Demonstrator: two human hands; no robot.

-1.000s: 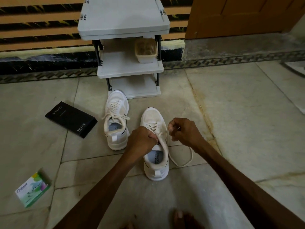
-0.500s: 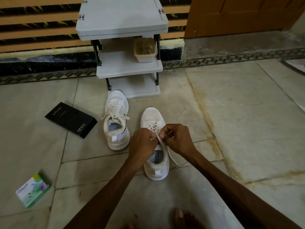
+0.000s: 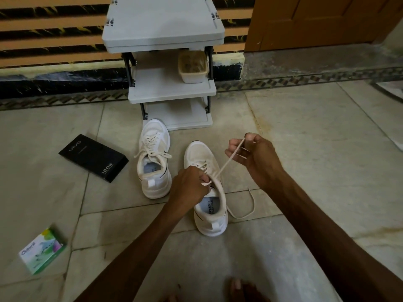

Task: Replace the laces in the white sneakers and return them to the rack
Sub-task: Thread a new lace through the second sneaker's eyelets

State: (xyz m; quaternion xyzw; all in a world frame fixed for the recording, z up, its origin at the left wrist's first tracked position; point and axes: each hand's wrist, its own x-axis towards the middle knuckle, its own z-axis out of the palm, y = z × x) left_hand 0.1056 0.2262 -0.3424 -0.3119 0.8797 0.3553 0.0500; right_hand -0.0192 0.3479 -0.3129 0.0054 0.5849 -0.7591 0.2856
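On floor (image 3: 305,149), sneaker (image 3: 214,207) toe toward rack (image 3: 163,25).

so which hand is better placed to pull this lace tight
Probably right: the right hand grips the lace, drawn taut above the near sneaker; the left hand pinches it at the eyelets.

Bare left hand (image 3: 187,186) and bare right hand (image 3: 255,155) on long, uncovered forearms (image 3: 327,232); bare toes (image 3: 236,286) of one foot at the near edge.
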